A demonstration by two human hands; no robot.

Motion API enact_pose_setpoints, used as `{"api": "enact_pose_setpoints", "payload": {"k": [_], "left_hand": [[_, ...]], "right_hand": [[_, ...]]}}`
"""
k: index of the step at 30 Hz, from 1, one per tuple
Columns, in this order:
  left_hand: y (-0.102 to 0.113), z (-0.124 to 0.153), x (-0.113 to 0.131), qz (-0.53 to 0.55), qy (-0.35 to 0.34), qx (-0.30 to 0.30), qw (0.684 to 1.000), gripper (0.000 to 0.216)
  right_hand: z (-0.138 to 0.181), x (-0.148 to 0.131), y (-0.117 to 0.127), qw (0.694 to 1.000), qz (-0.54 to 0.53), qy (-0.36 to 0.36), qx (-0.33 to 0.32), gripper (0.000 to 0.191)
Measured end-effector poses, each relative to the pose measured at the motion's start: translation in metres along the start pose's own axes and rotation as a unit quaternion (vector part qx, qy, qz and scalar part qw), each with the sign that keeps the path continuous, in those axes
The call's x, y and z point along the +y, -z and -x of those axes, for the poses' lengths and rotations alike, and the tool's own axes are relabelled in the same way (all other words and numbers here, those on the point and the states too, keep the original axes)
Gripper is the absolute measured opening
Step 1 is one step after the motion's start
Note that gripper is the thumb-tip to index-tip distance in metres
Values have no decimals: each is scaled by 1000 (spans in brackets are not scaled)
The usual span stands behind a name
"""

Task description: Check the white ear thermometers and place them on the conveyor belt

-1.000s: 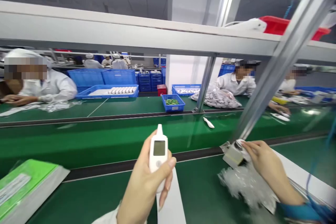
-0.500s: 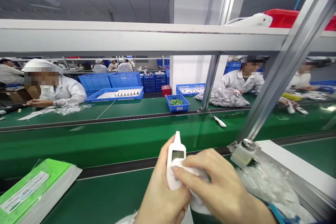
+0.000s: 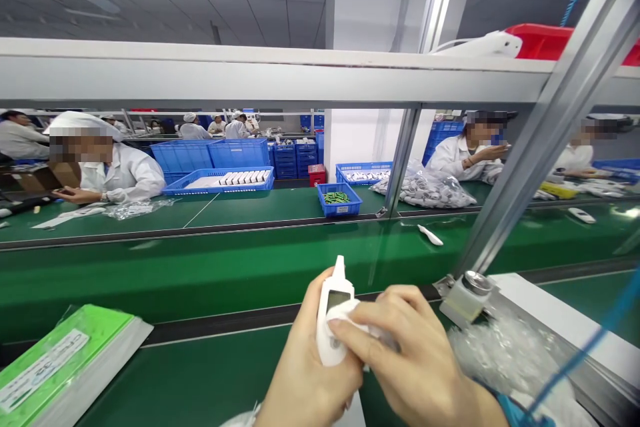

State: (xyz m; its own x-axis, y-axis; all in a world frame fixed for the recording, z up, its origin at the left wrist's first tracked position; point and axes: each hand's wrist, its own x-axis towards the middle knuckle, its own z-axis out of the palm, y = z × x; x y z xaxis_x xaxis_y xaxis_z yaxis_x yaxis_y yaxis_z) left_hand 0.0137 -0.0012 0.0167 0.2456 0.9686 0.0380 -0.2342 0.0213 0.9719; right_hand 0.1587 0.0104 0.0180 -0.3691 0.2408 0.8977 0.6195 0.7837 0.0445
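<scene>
A white ear thermometer (image 3: 327, 340) with a narrow probe tip and a small grey screen stands upright, tip away from me. My left hand (image 3: 313, 367) is closed round its body from the left. In the fingers of my right hand (image 3: 415, 353) is a bunched white cloth (image 3: 345, 311), pressed against the thermometer's front just below the screen. Part of the cloth is hidden under my right fingers. Both hands are above the green work surface (image 3: 200, 373).
A stack with a green cover (image 3: 65, 360) lies at the left. To the right are a clear dispenser bottle (image 3: 467, 297) and plastic bags (image 3: 505, 347). Another white device (image 3: 430, 235) lies on the green belt (image 3: 225, 267). A metal post (image 3: 540, 120) slants at right; co-workers sit across.
The cloth stays against the thermometer, with my hands nearly in place. The device on the belt has shifted right. A co-worker at the right has raised a hand.
</scene>
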Motion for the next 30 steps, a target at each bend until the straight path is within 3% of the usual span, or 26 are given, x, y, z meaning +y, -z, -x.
{"api": "enact_pose_setpoints", "payload": {"k": [12,15,19,25,30], "left_hand": [[7,4,-3,-17,-21,-21,999,74],[3,6,0,-35,-35,-20,999,70],[-4,4,-1,-61,-30,-21,997,61],[-1,2,-2,-33,-43,-26,998,71],[-7,8,4,-37,22,-57,997,67]], "right_hand": [[0,-16,5,999,-40,-12,11,27],[-5,-11,5,999,-31,7,5,27],[-9,-2,1,999,-25,-28,12,25],[-4,-6,-5,996,-87,-21,8,17],[-2,13,-7,995,-66,-78,17,22]]}}
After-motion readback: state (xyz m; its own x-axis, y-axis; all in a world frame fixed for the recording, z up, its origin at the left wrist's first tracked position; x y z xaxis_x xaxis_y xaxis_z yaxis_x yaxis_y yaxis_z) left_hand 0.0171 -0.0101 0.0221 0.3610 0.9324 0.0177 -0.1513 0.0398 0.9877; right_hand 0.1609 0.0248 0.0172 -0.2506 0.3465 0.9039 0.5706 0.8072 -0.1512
